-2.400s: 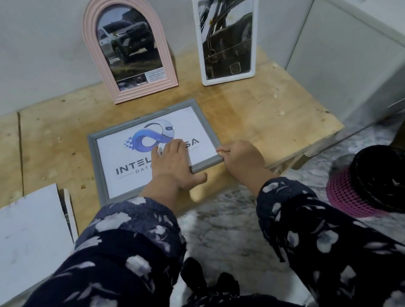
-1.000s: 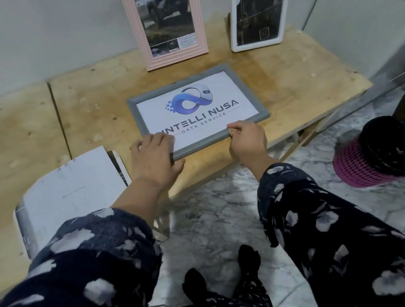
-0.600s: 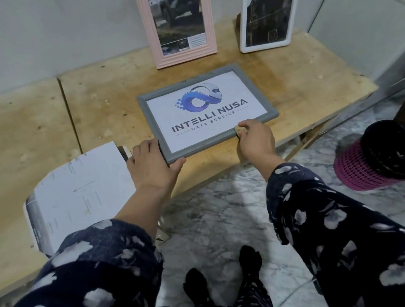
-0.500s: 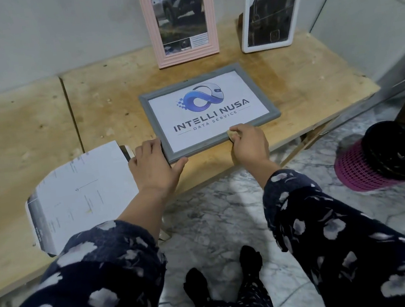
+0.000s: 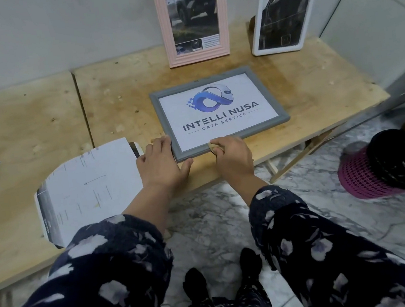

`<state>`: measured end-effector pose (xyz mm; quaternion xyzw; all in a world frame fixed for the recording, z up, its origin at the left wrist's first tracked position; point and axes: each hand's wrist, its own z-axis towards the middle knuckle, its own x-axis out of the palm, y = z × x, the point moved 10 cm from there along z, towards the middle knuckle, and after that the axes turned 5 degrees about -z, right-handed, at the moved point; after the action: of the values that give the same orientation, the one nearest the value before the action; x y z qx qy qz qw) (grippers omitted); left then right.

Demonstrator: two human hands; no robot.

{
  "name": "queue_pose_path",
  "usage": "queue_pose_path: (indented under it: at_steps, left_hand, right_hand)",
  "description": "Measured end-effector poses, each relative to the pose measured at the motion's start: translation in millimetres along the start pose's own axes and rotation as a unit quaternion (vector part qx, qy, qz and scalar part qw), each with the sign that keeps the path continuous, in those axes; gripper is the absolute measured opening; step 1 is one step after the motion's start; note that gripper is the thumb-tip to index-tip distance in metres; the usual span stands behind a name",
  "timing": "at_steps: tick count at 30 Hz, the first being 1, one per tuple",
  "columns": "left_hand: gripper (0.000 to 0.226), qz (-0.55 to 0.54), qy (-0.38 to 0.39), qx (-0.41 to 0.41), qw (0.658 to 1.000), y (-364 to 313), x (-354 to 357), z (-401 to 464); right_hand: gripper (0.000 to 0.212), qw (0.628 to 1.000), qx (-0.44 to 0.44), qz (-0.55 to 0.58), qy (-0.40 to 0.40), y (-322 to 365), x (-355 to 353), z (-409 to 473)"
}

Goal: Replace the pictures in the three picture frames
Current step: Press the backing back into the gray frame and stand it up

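You are seeing a dim, flat, cool-toned picture with soft shadows, the darkest under the table [image 5: 317, 103] edge near 6 o'clock. A pale sheen lies on the wood toward 2 o'clock. Wide-angle bending curves the edges, and the sleeves [image 5: 104, 280] at 7 and 5 o'clock look smeared.

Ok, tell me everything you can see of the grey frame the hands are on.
The grey frame is a landscape rectangle with a plain moulded border, matte, maybe plastic or painted wood. It lies flat, face up, slightly skewed, near the front edge of the wooden table. Inside is a white print with a blue looped logo and "INTELLI NUSA DATA SERVICE". The left hand grips its near left corner; the right hand pinches its near edge. Its back is hidden.
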<state>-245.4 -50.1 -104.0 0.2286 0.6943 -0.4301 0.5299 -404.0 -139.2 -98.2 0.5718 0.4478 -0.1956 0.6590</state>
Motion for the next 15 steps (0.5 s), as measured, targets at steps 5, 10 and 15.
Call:
queue_pose_path:
  at_steps: [5, 10, 15]
  left_hand:
    - [0.074, 0.031, 0.062, 0.036, 0.997, 0.4, -1.2, 2.2]
    - [0.061, 0.036, 0.118, 0.036, 0.992, -0.5, -1.1, 4.7]
    - [0.057, 0.028, 0.145, 0.026, 0.989, 2.1, 2.4, 6.7]
  right_hand:
    - [0.024, 0.999, -0.032, 0.017, 0.007, 17.3, 11.9, -7.4]
    - [0.026, 0.999, -0.033, 0.007, 0.011, 24.7, 16.4, -10.8]
    - [0.029, 0.997, -0.063, 0.009, 0.046, 46.7, 28.6, -22.6]
